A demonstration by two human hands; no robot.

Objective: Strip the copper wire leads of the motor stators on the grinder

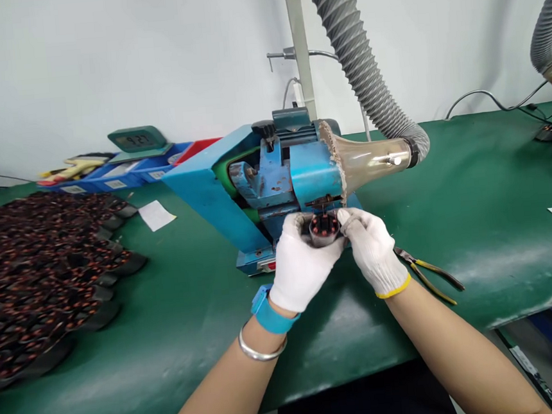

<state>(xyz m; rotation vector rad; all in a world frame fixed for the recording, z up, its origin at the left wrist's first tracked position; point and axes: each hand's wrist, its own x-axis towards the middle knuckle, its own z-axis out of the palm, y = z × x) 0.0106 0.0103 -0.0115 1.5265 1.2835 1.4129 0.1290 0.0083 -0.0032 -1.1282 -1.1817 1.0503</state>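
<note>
1. White wall (195, 53) filled the background from where I was operating, with a green counter (188, 305) running along it.
2. Near the middle of the counter I had a blue machine (314, 171), its clear funnel (371, 163) on the right side joined to a ribbed grey hose (353, 39) that rose toward the top of my view.
3. Just in front of the machine, below its front opening, was the round part (325, 227), a dark cup with copper-coloured windings inside and its open face showing.
4. My left hand (303, 266), in a white glove, had its fingers closed around the cup from the left and below.
5. My right hand (374, 250), gloved too, had its fingers bent in at the cup's right edge; the view was poor there, and I could not tell how far they were closed or whether they gripped a wire.
6. Pliers (429, 271) with yellow-and-dark handles lay on the counter just beside the right hand.
7. Over to the left I saw a broad mass of similar parts (45, 279), a paper slip (155, 215), blue bins (123, 175) and a digital clock (138, 140).
</note>
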